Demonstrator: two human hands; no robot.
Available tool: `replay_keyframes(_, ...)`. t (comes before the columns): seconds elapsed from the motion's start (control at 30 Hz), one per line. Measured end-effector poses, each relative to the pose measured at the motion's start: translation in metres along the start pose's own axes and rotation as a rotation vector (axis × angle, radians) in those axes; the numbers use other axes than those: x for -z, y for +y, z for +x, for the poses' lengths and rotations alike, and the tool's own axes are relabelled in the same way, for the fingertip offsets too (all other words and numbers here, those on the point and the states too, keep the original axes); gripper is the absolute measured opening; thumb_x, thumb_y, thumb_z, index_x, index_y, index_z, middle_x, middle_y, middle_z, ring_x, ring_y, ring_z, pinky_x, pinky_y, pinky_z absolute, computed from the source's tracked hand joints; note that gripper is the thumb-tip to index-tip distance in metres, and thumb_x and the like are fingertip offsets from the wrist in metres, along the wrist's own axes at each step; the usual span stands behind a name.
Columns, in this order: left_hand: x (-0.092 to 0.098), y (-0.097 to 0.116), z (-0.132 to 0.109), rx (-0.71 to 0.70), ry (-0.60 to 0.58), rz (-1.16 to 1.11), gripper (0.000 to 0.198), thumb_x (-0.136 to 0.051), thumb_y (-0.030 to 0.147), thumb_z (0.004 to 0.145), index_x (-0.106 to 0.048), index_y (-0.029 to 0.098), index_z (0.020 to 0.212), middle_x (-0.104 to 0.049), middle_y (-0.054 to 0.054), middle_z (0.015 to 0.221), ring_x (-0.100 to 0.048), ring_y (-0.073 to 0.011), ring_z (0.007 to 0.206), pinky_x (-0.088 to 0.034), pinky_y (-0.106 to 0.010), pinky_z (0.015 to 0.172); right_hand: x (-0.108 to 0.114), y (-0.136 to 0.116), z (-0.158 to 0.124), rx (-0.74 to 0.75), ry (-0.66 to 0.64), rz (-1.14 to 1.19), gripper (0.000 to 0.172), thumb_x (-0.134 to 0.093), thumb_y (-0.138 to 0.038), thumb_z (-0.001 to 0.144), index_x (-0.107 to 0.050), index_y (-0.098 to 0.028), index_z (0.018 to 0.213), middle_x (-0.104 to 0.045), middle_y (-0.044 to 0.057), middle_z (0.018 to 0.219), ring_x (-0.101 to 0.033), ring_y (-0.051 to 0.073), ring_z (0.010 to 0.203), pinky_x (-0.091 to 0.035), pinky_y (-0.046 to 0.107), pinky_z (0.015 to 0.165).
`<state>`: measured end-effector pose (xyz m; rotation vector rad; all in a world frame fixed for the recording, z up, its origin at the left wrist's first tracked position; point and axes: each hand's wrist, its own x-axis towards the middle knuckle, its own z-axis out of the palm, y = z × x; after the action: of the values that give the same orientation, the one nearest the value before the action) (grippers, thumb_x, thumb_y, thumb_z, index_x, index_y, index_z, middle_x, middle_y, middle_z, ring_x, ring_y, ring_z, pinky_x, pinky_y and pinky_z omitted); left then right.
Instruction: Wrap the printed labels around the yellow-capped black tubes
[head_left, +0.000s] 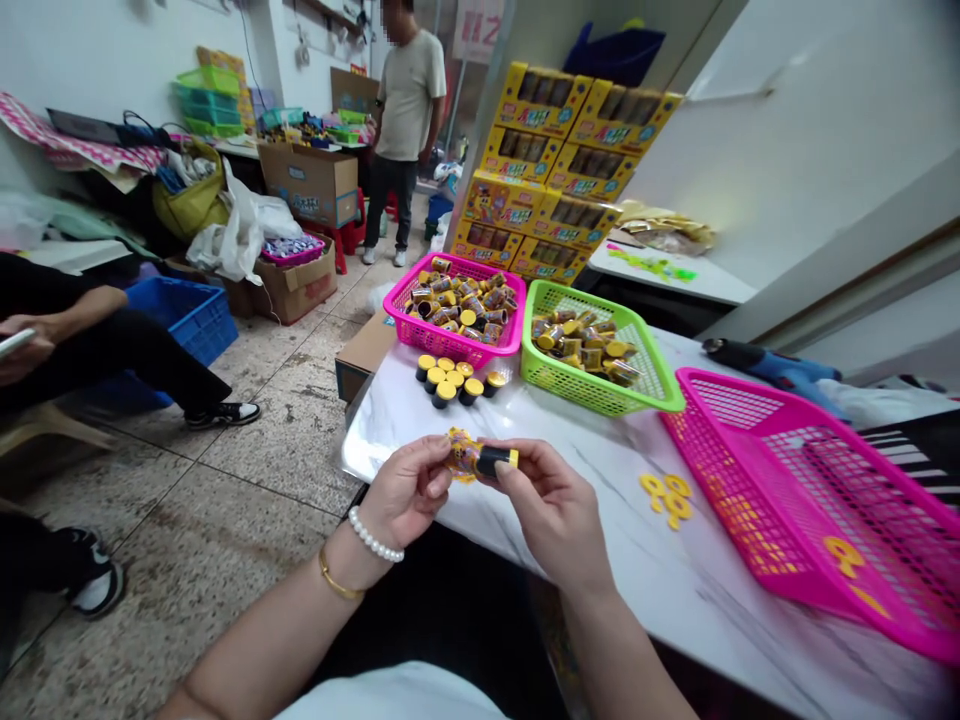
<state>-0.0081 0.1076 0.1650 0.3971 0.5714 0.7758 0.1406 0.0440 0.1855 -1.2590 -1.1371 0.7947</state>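
Note:
Over the table's near edge, my left hand (411, 485) is closed, its thumb and fingers pinching a yellow printed plastic wrapper (463, 455). My right hand (561, 508) grips a small black cylinder with a yellow cap (495, 461), lying sideways with the cap to the right. Wrapper and cylinder meet between the hands; whether the film goes around the cylinder's end I cannot tell. Beyond them, several similar black cylinders with yellow caps (450, 378) stand grouped on the table. To the right of my right hand lie several yellow ring-shaped plastic pieces (666, 497).
A pink basket (457, 347) and a green basket (607, 400) hold many wrapped cylinders. Another pink basket (742, 520) at right contains a few yellow pieces. Yellow boxes (536, 205) are stacked behind. One person (409, 95) stands at the back; another sits at left.

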Motion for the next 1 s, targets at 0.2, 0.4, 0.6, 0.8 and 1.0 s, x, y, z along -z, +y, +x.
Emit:
replay_keyframes(0.2, 0.012, 0.005, -0.014, -0.436, 0.138, 0.448, 0.046, -0.089, 0.033, 0.065, -0.071, 0.016, 0.103, -0.067, -0.002, 0.082, -0.057, -0.0068, 0.066, -0.044, -0.014, 0.055, 0.006, 0.000, -0.004, 0.121, -0.043, 0.054, 0.025, -0.075, -0.028, 0.085, -0.072, -0.026, 0.110, -0.073, 0.004, 0.100, -0.070, 0.019, 0.088, -0.060, 0.032, 0.080)
replay_keyframes(0.4, 0.009, 0.018, -0.007, -0.227, -0.231, 0.532, 0.036, -0.088, 0.028, 0.065, -0.072, 0.013, 0.093, -0.072, -0.006, 0.090, -0.065, -0.0136, 0.080, -0.052, -0.026, 0.076, 0.011, 0.010, 0.001, 0.301, -0.227, -0.242, 0.045, -0.075, -0.023, 0.085, -0.066, -0.032, 0.128, -0.065, 0.004, 0.107, -0.065, 0.018, 0.091, -0.057, 0.035, 0.082)
replay_keyframes(0.6, 0.009, 0.013, 0.012, -0.212, -0.254, 0.600, 0.037, -0.086, 0.033, 0.067, -0.072, 0.010, 0.092, -0.071, -0.008, 0.090, -0.063, -0.0120, 0.075, -0.049, -0.023, 0.069, 0.016, 0.013, 0.003, 0.415, -0.157, -0.463, 0.039, -0.076, -0.019, 0.084, -0.064, -0.028, 0.120, -0.070, 0.003, 0.101, -0.068, 0.018, 0.086, -0.057, 0.034, 0.081)
replay_keyframes(0.8, 0.022, 0.011, 0.016, -0.148, -0.258, 0.636, 0.042, -0.085, 0.036, 0.069, -0.069, 0.011, 0.099, -0.071, -0.008, 0.092, -0.063, -0.0124, 0.072, -0.051, -0.026, 0.068, 0.017, 0.023, 0.006, 0.516, -0.124, -0.481, 0.023, -0.079, -0.017, 0.080, -0.072, -0.022, 0.101, -0.072, 0.007, 0.098, -0.070, 0.021, 0.089, -0.059, 0.035, 0.082)
replay_keyframes(1.0, 0.016, 0.012, 0.017, -0.320, -0.300, 0.777, 0.036, -0.081, 0.040, 0.074, -0.070, 0.013, 0.096, -0.068, -0.005, 0.085, -0.061, -0.0123, 0.072, -0.048, -0.024, 0.066, 0.013, 0.040, 0.007, -0.093, -0.137, 0.016, 0.027, -0.072, -0.046, 0.087, -0.067, -0.020, 0.084, -0.070, 0.001, 0.064, -0.066, 0.017, 0.055, -0.058, 0.030, 0.057)
